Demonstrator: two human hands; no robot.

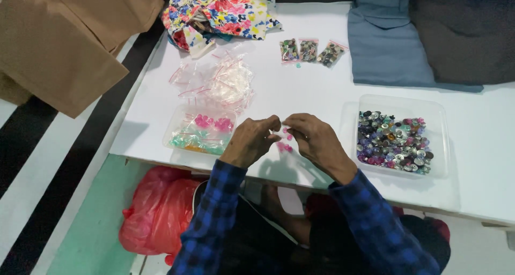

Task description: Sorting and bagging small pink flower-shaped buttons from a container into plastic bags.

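My left hand [252,141] and my right hand [316,138] meet over the white table [300,87], fingertips pinched together on a small clear bag with pink buttons [284,131]. A few pink buttons [284,146] lie on the table just below the hands. A clear tray of mixed coloured buttons [396,141] stands right of my right hand. Left of my left hand sits a clear tray [199,130] holding bagged pink and green buttons.
A heap of empty small clear bags [222,82] lies behind the left tray. Three filled button bags [311,51] lie farther back. Floral cloth [220,15], blue cloth [389,44] and dark cloth [466,34] line the far edge. A red plastic bag [158,213] sits on the floor.
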